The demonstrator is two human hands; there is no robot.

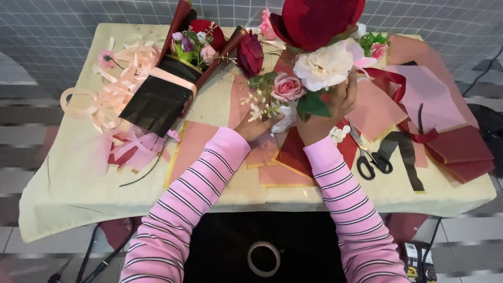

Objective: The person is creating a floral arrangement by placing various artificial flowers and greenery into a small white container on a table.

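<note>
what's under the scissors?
The scissors lie on the pale tablecloth, blades over a red paper sheet, handles beside a black strip. Anything beneath the paper is covered.

A small table (73,194) draped in a pale yellow-green cloth (57,209) stands against a wall of small grey square tiles with light grout (78,15). Larger pale floor tiles (466,236) show to either side below, crossed by dark cables (99,251). Even, soft light falls across the scene, casting only faint shadows beneath the cloth's hanging edge.
</note>
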